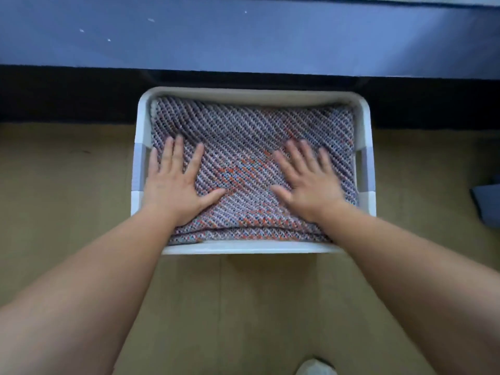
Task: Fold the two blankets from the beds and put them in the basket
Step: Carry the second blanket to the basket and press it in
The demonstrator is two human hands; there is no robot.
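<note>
Tan floor (pixel 67 212), bed (pixel 243 36) beyond; folded blanket (pixel 251 136) fills the basket (pixel 365 125). Our left hand (pixel 173 188) and right hand (pixel 311 185) lie flat, fingers spread, gripping nothing, likely pressing it down

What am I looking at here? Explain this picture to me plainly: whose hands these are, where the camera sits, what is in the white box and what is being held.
There is no machine here: a person does the job with two bare hands. The single picture comes from a wide-angle camera worn on the person's head, looking forward and down, so the arms reach in from the bottom.

On the tan floor stands a white basket, set against the dark base of a blue bed. Inside lies a folded woven blanket, purple-grey with orange flecks, filling nearly the whole basket.

The left hand and the right hand lie flat and open on top of the blanket, fingers spread. Nothing is in a grip; they seem to press it down. Whether a second blanket lies underneath cannot be seen. A pale shoe shows at the bottom edge.
</note>
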